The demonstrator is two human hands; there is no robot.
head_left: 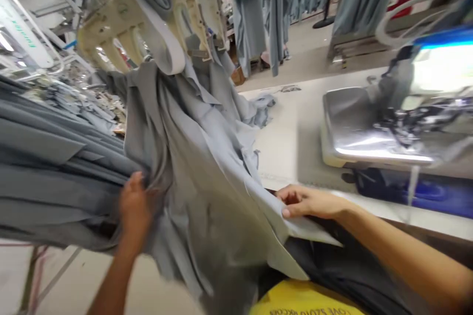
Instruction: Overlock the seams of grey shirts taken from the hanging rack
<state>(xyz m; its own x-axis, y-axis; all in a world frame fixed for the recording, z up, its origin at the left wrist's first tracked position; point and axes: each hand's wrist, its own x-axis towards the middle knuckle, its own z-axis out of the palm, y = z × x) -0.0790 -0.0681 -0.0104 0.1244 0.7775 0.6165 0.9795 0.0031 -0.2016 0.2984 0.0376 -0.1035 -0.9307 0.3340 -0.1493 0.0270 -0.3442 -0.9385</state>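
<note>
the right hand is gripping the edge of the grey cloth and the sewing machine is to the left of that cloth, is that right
Not quite: the head view shows the sewing machine to the right of the grey cloth, whose edge the right hand is gripping.

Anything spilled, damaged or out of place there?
No spill or clear damage visible. One mild oddity: crumpled grey fabric bunched on the white table, unlike the smoother hanging cloth at the right hand.
</note>
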